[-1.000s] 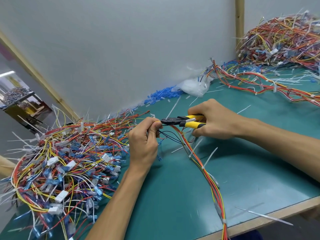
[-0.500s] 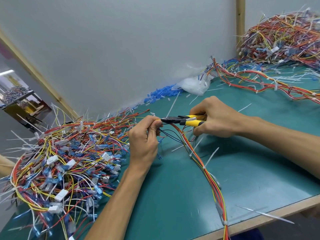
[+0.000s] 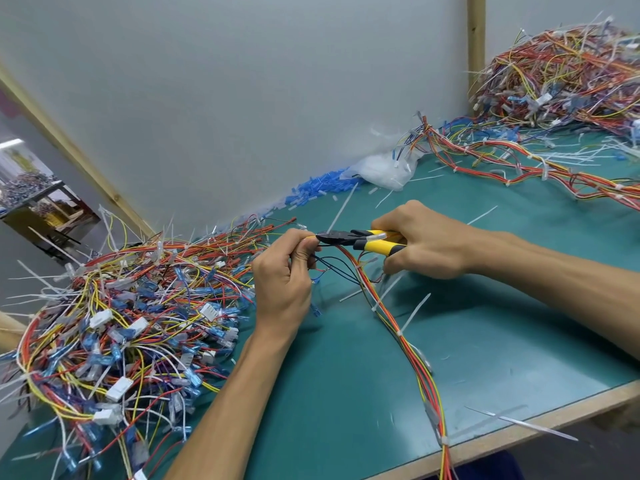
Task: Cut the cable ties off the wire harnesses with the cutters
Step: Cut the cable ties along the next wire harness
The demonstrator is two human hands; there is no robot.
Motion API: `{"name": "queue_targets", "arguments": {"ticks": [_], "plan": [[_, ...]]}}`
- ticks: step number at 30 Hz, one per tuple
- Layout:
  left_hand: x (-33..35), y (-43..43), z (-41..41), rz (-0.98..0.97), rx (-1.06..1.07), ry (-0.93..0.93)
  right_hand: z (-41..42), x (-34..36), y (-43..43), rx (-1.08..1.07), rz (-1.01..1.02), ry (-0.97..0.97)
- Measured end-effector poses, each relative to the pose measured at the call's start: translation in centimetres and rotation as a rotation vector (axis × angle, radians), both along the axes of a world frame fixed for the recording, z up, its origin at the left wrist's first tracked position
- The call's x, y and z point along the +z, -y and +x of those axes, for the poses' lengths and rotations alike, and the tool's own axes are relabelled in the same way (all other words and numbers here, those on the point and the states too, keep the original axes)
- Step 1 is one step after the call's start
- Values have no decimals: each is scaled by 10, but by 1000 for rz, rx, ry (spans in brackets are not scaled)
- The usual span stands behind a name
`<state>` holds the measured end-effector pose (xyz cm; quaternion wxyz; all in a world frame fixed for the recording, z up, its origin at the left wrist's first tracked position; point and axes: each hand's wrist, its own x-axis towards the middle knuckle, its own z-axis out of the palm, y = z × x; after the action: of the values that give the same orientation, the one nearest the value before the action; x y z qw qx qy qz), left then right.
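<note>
Change: hardly anything has been moved since the earlier frames; the cutters (image 3: pixel 363 240) in the right hand (image 3: pixel 426 244) are kept with their black nose at the left hand (image 3: pixel 282 282).
Left hand: curled, with thumb and forefinger pinched on the upper end of the wire harness (image 3: pixel 408 344); thin black leads dangle below.
Right hand: wrapped around the yellow, rubbery handles, which are squeezed near together.
Cutters: held level above the tabletop (image 3: pixel 519 341), between the two hands. Whether a tie lies between the pointed blades cannot be told.
Wire harness: a slim bundle of red, orange and yellow wires, draped in a curve from the left hand over the front edge and ringed by white cable ties (image 3: pixel 414 311) with stiff tails.
Tabletop: a matte green mat, wood-edged, strewn with cut white strips.
Piles: a tangled left pile (image 3: pixel 121 323) with blue sleeves and white connectors is seen, and a far right pile (image 3: pixel 571 74).
</note>
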<state>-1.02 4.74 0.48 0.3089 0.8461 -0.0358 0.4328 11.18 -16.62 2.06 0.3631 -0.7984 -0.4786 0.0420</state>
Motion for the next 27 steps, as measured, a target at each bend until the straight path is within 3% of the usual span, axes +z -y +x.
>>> {"name": "queue_targets", "arguments": {"ticks": [27], "plan": [[3,3,-3,11,19,17,-3,2,-2,88,-56,-70]]}}
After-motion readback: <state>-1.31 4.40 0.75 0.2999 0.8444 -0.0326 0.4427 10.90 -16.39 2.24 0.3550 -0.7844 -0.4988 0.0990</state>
